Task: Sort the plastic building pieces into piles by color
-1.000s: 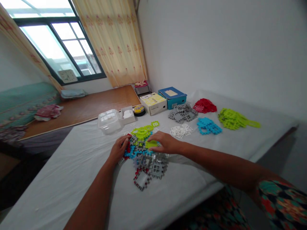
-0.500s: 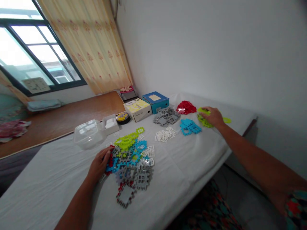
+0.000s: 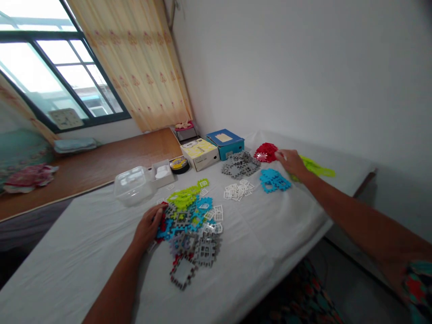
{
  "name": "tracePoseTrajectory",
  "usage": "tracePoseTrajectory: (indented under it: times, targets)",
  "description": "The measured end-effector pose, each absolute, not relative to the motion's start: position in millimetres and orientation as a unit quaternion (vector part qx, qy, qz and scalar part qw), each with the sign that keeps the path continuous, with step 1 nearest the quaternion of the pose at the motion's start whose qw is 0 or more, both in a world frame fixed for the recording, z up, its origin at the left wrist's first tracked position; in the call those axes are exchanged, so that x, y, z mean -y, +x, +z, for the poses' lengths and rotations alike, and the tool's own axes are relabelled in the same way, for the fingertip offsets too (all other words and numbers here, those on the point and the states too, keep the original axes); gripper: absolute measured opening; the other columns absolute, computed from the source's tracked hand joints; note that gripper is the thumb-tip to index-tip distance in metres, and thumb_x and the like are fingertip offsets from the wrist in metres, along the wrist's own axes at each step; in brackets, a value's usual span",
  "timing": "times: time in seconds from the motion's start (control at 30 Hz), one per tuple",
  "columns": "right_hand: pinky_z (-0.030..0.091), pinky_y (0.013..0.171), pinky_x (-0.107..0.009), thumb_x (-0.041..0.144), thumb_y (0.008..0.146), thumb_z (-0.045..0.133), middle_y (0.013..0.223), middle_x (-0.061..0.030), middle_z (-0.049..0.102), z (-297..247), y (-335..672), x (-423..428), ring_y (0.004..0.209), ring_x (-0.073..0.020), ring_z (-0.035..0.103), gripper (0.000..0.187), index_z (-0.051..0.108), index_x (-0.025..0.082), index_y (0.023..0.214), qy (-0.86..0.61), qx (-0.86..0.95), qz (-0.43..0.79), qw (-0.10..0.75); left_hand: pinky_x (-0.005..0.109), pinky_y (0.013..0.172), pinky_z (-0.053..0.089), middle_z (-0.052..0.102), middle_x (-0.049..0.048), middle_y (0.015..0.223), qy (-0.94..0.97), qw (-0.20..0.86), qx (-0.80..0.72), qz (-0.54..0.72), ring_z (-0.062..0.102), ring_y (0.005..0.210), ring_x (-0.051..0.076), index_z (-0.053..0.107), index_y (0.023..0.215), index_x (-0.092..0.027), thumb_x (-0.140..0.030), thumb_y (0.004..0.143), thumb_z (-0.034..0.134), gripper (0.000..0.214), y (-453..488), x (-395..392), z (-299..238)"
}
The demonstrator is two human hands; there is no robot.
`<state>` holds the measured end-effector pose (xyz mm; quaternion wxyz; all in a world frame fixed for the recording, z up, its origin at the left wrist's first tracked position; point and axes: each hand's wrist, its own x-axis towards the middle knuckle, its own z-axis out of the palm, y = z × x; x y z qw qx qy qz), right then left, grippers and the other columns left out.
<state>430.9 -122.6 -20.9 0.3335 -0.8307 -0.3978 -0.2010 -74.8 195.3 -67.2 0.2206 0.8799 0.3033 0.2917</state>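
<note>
My left hand (image 3: 148,226) rests at the left edge of a mixed pile of toothed plastic building pieces. Its fingers are loosely stretched and touch red pieces (image 3: 163,222) there. Lime-green pieces (image 3: 184,198), blue ones (image 3: 204,205) and grey ones (image 3: 206,249) make up the rest of this heap. My right hand (image 3: 292,163) is at the far right, its fingertips beside the red pile (image 3: 266,152), fingers slightly apart and no piece visible in them. Lime-green pieces (image 3: 317,167) lie behind and partly under that hand. A blue pile (image 3: 275,181) sits just in front of it.
A grey pile (image 3: 241,164) and small white window-like pieces (image 3: 239,190) lie mid-table. Behind stand a yellow-white box (image 3: 200,154), a blue box (image 3: 226,144), a round black tin (image 3: 179,165), a small white box (image 3: 162,174) and a clear plastic container (image 3: 134,186).
My right hand has moved left from the lime-green pile toward the red pile; the green piece at its fingers no longer shows there. The view has shifted slightly. My left hand stays at the heap.
</note>
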Motion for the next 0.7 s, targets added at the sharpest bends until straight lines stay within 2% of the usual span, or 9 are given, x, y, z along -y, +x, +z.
tracePoseTrajectory:
  times: [0.1, 0.27, 0.4, 0.47, 0.57, 0.63, 0.7]
  targets:
    - [0.042, 0.097, -0.042, 0.034, 0.088, 0.053, 0.106, -0.0098, 0.071, -26, 355, 71, 0.102, -0.0246, 0.062, 0.025, 0.071, 0.019, 0.098, -0.721, 0.593, -0.127, 0.335, 0.046, 0.106, 0.041, 0.068, 0.0084, 0.117, 0.877, 0.221, -0.310, 0.292, 0.059, 0.114, 0.025, 0.069, 0.108, -0.021, -0.062, 0.088, 0.037, 0.056, -73, -189, -65]
    - [0.043, 0.097, -0.042, 0.029, 0.087, 0.061, 0.117, -0.0099, 0.068, -41, 239, 5, 0.110, -0.0237, 0.057, 0.026, 0.067, 0.020, 0.111, -0.592, 0.750, -0.017, 0.293, 0.045, 0.106, 0.041, 0.068, 0.0085, 0.118, 0.878, 0.231, -0.295, 0.297, 0.059, 0.115, 0.025, 0.069, 0.109, -0.020, -0.054, 0.089, 0.042, 0.047, -74, -181, -61]
    - [0.041, 0.101, -0.040, 0.031, 0.089, 0.060, 0.125, -0.0131, 0.065, -40, 190, -45, 0.115, -0.0242, 0.056, 0.036, 0.063, 0.014, 0.120, -0.586, 0.767, 0.022, 0.261, 0.043, 0.105, 0.042, 0.069, 0.0094, 0.115, 0.874, 0.254, -0.282, 0.303, 0.060, 0.112, 0.024, 0.069, 0.106, -0.019, -0.050, 0.089, 0.045, 0.043, -76, -180, -61]
    - [0.039, 0.103, -0.041, 0.039, 0.088, 0.061, 0.129, -0.0148, 0.062, -40, 176, -67, 0.118, -0.0255, 0.055, 0.047, 0.059, 0.013, 0.127, -0.607, 0.753, 0.027, 0.254, 0.042, 0.105, 0.042, 0.069, 0.0092, 0.113, 0.875, 0.260, -0.274, 0.304, 0.060, 0.111, 0.024, 0.070, 0.103, -0.019, -0.049, 0.089, 0.046, 0.041, -76, -181, -62]
    - [0.038, 0.104, -0.046, 0.058, 0.081, 0.064, 0.135, -0.0159, 0.056, -41, 162, -86, 0.122, -0.0305, 0.053, 0.066, 0.056, 0.017, 0.133, -0.638, 0.738, 0.030, 0.219, 0.042, 0.104, 0.042, 0.069, 0.0082, 0.113, 0.877, 0.259, -0.266, 0.306, 0.060, 0.111, 0.024, 0.070, 0.102, -0.020, -0.047, 0.089, 0.047, 0.038, -76, -182, -64]
    - [0.038, 0.103, -0.047, 0.063, 0.079, 0.063, 0.137, -0.0165, 0.054, -41, 159, -88, 0.124, -0.0321, 0.052, 0.069, 0.057, 0.019, 0.132, -0.638, 0.746, 0.037, 0.190, 0.041, 0.103, 0.042, 0.070, 0.0077, 0.111, 0.877, 0.256, -0.264, 0.310, 0.061, 0.110, 0.024, 0.070, 0.102, -0.020, -0.047, 0.089, 0.047, 0.037, -76, -183, -65]
    - [0.039, 0.104, -0.045, 0.060, 0.079, 0.065, 0.137, -0.0170, 0.055, -38, 161, -84, 0.124, -0.0312, 0.053, 0.068, 0.059, 0.017, 0.131, -0.611, 0.772, 0.047, 0.170, 0.040, 0.102, 0.043, 0.070, 0.0072, 0.109, 0.876, 0.256, -0.261, 0.315, 0.061, 0.108, 0.023, 0.070, 0.100, -0.020, -0.046, 0.090, 0.046, 0.037, -76, -183, -66]
